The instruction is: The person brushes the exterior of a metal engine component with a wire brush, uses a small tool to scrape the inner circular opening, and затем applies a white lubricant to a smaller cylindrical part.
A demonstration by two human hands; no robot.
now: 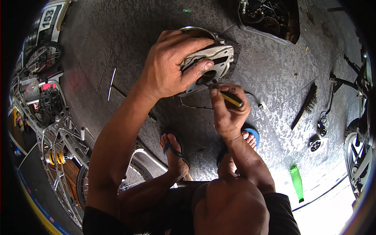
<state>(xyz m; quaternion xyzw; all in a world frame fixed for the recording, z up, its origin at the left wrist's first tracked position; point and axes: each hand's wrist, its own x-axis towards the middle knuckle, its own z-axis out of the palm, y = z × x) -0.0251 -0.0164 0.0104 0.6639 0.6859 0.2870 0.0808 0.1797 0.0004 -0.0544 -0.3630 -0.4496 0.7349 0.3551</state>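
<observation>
My left hand (168, 66) is wrapped round a grey metal engine part (224, 55), held up above the floor. The part has a flat face with bolt holes, a round opening and a ring-shaped rim at its far side. My left thumb presses on the flat face near the opening. In my right hand (231, 113) is a slim tool with a yellow and black handle (232, 99), pinched between thumb and fingers. Its thin end points at the near edge of the part by the opening; whether it touches I cannot tell.
A pan (264, 35) of dark engine parts stands at the far right. On the floor lie a T-handle wrench (112, 84), a brush (305, 107), a thin cable (196, 107) and a green bottle (297, 183). A bare motorcycle frame (62, 135) fills the left; another motorcycle (358, 156) is at right.
</observation>
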